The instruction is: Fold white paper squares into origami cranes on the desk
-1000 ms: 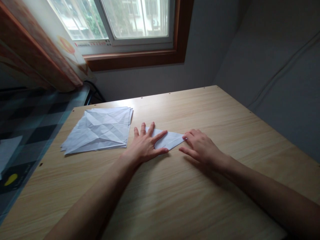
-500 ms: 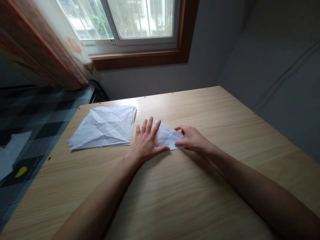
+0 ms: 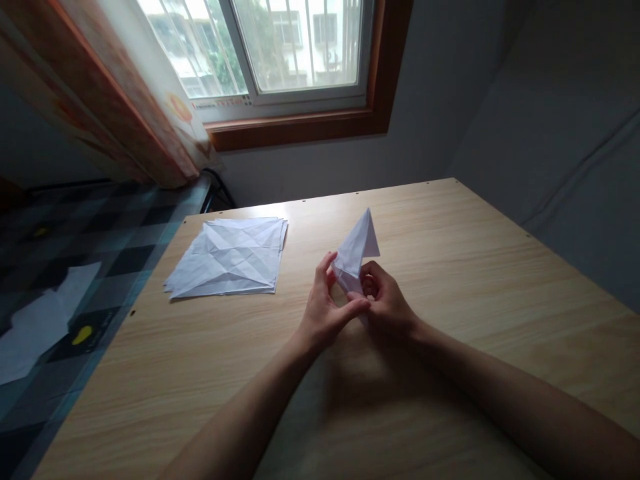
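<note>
A folded sheet of white paper [image 3: 354,252] is held up off the wooden table, its pointed tip upward and a flap hanging at the right. My left hand [image 3: 327,303] grips its lower left edge, with the thumb reaching across toward the other hand. At the bottom of the paper, my right hand [image 3: 387,297] pinches it between thumb and curled fingers. The fingertips of both hands are close together, and the paper's lowest part is partly hidden by them.
A stack of creased white paper sheets [image 3: 235,257] lies at the left of the table [image 3: 450,267]. Beyond the table's left edge is a checked cloth [image 3: 115,240] with loose white paper [image 3: 45,320] on it. A window [image 3: 305,47] and curtain [image 3: 115,87] are behind.
The folded paper has been lifted from the table and tilted upright. My left hand, flat and spread before, has moved right and now grips the paper. The view has shifted slightly.
</note>
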Demonstrator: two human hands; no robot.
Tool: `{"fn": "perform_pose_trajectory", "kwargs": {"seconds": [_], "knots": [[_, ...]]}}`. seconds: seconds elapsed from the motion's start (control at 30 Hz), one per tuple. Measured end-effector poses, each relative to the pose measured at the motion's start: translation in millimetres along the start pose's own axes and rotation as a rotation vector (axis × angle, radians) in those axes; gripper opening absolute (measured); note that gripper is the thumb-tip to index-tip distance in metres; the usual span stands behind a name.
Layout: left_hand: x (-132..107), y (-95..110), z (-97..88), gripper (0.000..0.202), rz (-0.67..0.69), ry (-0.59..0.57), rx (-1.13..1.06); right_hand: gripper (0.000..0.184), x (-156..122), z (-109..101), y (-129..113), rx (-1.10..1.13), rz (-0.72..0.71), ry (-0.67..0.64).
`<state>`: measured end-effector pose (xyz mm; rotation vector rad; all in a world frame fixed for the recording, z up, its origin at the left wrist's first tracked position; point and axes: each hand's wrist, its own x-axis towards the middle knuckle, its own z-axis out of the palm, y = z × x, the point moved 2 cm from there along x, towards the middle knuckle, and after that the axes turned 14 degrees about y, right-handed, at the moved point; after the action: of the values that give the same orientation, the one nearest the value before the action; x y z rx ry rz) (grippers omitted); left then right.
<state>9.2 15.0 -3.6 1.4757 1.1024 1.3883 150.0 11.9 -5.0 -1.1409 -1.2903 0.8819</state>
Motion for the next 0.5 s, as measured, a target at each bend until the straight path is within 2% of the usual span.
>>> {"fn": "perform_pose_trajectory", "kwargs": {"seconds": [0.07,0.13,0.23,0.3,0.33,0.4,0.5], "knots": [[1.4,-0.7,-0.6,0.095,-0.071,-0.024,-0.115,0.021,-1.7,2.0,-5.2,0.012,-0.085,-0.074],[1.9,-1.8,-1.5,0.092,-0.157,-0.028,-0.208,0.023,-1.1,2.7,-10.3,-0.019,-0.181,-0.155],[2.5,-4.6,-4.1,0.071,-0.223,0.024,-0.286,0.035,0.5,2.9,-14.5,-0.037,-0.285,-0.291],[3.2,-7.2,-6.7,0.055,-0.227,0.072,-0.291,0.028,1.5,2.1,-13.1,-0.009,-0.255,-0.299],[3.5,-8.6,-7.9,0.048,-0.226,0.088,-0.28,0.021,2.2,1.2,-11.2,0.002,-0.201,-0.252],[3.9,-10.9,-9.8,0.041,-0.222,0.095,-0.234,0.012,3.5,-2.1,-6.8,0.012,-0.094,-0.074],[4.1,-10.7,-10.9,0.052,-0.179,0.044,-0.089,0.014,4.5,-8.3,-5.9,0.04,-0.11,0.216]]}}
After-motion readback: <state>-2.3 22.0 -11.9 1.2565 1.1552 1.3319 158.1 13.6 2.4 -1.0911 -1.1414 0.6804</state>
